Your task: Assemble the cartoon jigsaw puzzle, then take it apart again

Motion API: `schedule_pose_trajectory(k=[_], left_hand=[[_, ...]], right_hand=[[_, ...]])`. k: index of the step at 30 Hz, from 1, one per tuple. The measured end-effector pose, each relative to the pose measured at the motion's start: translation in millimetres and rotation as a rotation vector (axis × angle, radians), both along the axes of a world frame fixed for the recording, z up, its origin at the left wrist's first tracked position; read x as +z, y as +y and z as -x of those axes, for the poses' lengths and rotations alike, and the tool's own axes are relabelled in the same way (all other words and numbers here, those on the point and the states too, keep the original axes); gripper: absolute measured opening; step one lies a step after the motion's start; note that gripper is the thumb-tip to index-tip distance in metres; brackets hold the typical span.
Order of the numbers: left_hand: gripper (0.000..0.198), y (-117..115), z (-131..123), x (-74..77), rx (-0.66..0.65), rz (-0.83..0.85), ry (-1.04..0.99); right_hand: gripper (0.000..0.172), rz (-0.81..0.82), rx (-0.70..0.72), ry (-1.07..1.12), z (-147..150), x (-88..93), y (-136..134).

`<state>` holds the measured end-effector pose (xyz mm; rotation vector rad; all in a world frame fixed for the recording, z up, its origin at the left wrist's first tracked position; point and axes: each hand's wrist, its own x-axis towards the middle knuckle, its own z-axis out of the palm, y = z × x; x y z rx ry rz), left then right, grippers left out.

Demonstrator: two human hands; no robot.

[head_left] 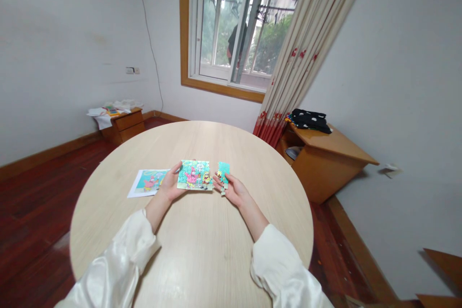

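Observation:
My left hand (pixel 172 184) grips the left edge of a joined jigsaw puzzle section (pixel 195 174), its thumb on top. Pink and yellow cartoon figures show on its turquoise ground. A smaller, narrow puzzle section (pixel 223 169) is pinched in my right hand (pixel 234 188), just right of the larger one, with a small gap between them. Its edge is jagged with knobs and notches. Both sections are held up over the round table (pixel 202 250). A printed reference picture (pixel 142 185) of the same cartoon lies flat by my left hand, partly covered by it.
A low wooden cabinet (pixel 128 125) with papers on it stands at the far left. On the right, a wooden desk (pixel 335 149) bears folded black cloth (pixel 310 120). A long curtain (pixel 299 53) hangs beside the window (pixel 231 24), behind which a person's dark shape is visible.

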<state>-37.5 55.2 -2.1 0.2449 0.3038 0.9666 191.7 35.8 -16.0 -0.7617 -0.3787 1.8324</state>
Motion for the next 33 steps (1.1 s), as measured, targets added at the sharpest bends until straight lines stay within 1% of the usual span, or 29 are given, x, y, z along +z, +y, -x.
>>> schedule_pose_trajectory(k=[3, 6, 12, 22, 33], left_hand=[[0.043, -0.1, -0.2, 0.3, 0.004, 0.004, 0.016], [0.042, 0.4, 0.2, -0.5, -0.014, -0.006, 0.016], [0.041, 1.3, 0.7, -2.2, 0.002, -0.007, 0.032], [0.043, -0.5, -1.4, 0.9, 0.022, -0.012, 0.06], [0.045, -2.6, -2.0, 2.0, 0.039, -0.039, 0.112]], right_hand=[[0.011, -0.049, -0.007, -0.029, -0.8, -3.5, 0.3], [0.011, -0.082, 0.003, -0.035, -2.3, -6.2, 0.5], [0.012, -0.075, 0.009, -0.017, -2.7, -5.6, 0.1], [0.013, -0.059, -0.028, -0.007, -0.5, 0.2, -1.3], [0.015, -0.088, 0.011, 0.027, -4.1, -9.2, 4.6]])
